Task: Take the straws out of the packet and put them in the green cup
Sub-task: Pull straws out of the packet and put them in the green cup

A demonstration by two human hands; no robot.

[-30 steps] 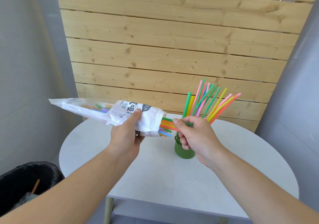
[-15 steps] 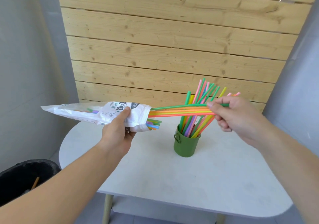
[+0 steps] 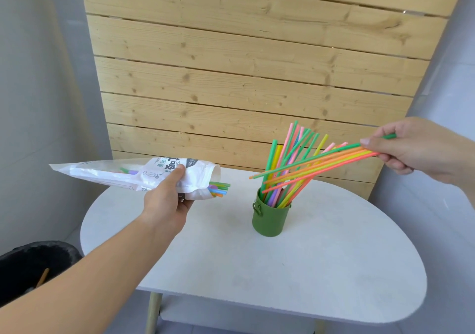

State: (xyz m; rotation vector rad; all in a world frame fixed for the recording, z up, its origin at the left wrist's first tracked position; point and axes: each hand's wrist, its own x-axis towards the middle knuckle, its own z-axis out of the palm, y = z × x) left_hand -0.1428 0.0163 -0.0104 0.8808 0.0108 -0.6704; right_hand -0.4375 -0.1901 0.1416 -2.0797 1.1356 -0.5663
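Standing on the white table (image 3: 334, 269) before pine boards (image 3: 257, 63), hands' fingers clamp packet (image 3: 144, 174) and straws (image 3: 321, 164).

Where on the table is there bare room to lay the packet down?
The table is bare in front of the green cup toward the near edge, on its right end, and on the left under the packet. Only the cup stands on it; above the cup is crowded with straws.

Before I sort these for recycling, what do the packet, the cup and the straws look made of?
Packet: thin plastic film, crinkled, partly see-through. Cup: probably painted metal, matte green with a small ring handle. Straws: likely plastic, smooth, bright, bending slightly in the right hand.
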